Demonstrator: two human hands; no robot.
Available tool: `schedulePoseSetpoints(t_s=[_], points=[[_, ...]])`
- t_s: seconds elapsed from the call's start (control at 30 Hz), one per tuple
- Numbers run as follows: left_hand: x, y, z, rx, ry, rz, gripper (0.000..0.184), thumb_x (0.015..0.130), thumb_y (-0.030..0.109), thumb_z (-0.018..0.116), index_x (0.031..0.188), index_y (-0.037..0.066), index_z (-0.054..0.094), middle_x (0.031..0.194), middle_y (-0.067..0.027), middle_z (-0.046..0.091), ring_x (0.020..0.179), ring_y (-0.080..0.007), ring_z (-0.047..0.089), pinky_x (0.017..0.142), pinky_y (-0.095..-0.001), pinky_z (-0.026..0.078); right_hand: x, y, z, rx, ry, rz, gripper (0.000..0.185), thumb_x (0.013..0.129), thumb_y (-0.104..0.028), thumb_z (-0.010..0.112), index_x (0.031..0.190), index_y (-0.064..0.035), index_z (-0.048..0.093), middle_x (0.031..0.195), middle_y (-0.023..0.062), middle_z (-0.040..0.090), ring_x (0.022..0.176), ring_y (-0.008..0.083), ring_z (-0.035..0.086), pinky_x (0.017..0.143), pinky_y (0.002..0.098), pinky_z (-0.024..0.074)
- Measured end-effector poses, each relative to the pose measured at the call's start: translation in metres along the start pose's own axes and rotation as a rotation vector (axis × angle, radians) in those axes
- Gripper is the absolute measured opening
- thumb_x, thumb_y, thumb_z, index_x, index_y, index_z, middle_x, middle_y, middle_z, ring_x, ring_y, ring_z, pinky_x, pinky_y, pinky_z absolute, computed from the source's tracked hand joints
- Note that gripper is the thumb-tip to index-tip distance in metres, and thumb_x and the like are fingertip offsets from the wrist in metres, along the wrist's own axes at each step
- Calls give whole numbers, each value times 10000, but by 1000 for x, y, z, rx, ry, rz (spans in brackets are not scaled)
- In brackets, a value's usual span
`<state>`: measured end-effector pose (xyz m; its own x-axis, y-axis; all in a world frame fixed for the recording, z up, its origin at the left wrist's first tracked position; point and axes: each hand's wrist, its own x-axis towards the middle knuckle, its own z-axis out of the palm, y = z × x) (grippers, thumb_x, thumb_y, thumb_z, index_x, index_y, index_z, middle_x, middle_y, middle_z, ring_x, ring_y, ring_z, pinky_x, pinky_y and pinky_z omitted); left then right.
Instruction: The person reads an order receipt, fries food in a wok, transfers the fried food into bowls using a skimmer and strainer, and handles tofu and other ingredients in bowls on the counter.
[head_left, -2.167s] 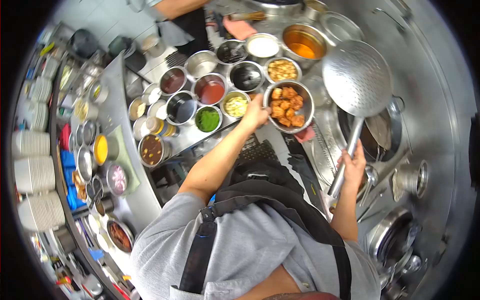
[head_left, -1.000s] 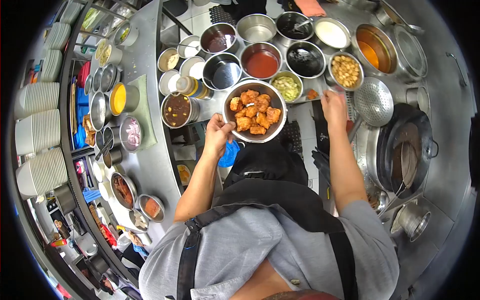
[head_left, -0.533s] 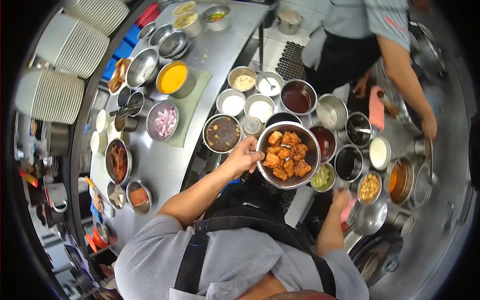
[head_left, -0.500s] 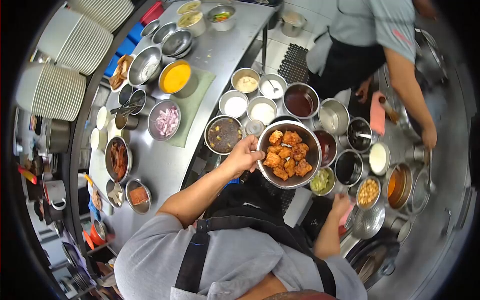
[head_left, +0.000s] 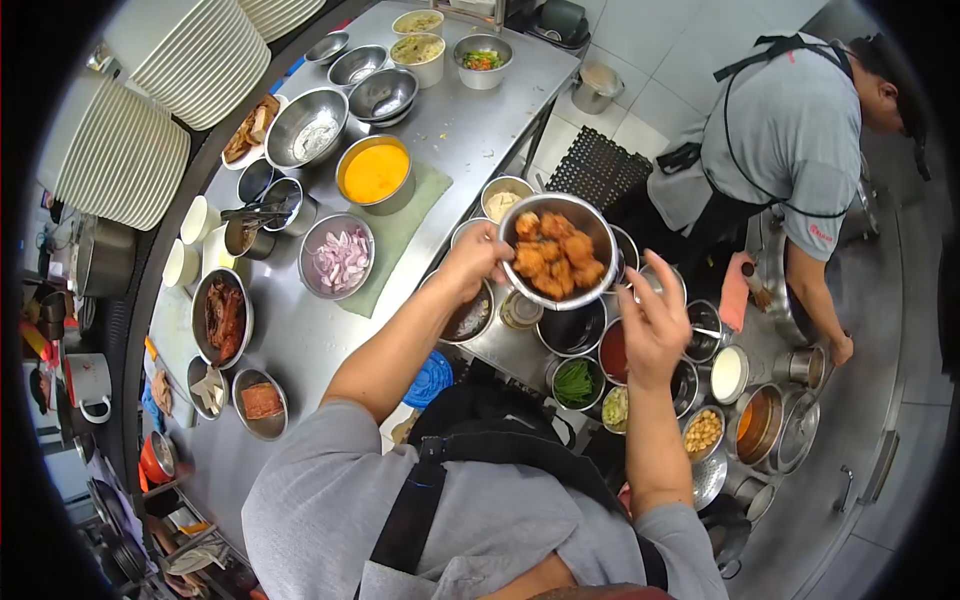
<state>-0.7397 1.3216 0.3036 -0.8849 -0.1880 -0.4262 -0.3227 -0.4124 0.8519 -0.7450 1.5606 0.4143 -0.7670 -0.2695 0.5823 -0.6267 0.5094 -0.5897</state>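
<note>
My left hand (head_left: 474,262) grips the left rim of a steel bowl (head_left: 595,222) in the middle of the view. Browned, crisp-looking fried pieces (head_left: 556,256) fill the bowl, which is held above several sauce pots. Just right of the bowl is my right hand (head_left: 655,325), its fingers raised and spread. The fingertips are close to the bowl's rim; whether they touch it I cannot tell. Below the bowl are a pot of chopped green herbs (head_left: 574,384) and a pot of red sauce (head_left: 613,350). Some pots behind the bowl and hands are partly hidden.
On the left steel counter (head_left: 480,150) stand a bowl of sliced onions (head_left: 338,258), a pot of orange liquid (head_left: 376,175) and stacked white plates (head_left: 115,150). A co-worker (head_left: 770,140) leans over the stove side at right. A black floor mat (head_left: 600,172) lies beyond.
The bowl of fried pieces has moved up and slightly left with my left hand. My right hand has risen from low on the right to beside the bowl. The co-worker has shifted further into view.
</note>
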Motion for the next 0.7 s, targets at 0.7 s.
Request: schedulePoseSetpoints(t_s=[0.7], points=[[290,-19,-139,350,353,108,395,828,379,576,1022,36,595,937,-126,599,851,-281,640,606,-377,517,-483,-27,-85,-224,-517,1268,180,763,-165,610,783,9,651,765,179,640,718,316,634,673,392,509]])
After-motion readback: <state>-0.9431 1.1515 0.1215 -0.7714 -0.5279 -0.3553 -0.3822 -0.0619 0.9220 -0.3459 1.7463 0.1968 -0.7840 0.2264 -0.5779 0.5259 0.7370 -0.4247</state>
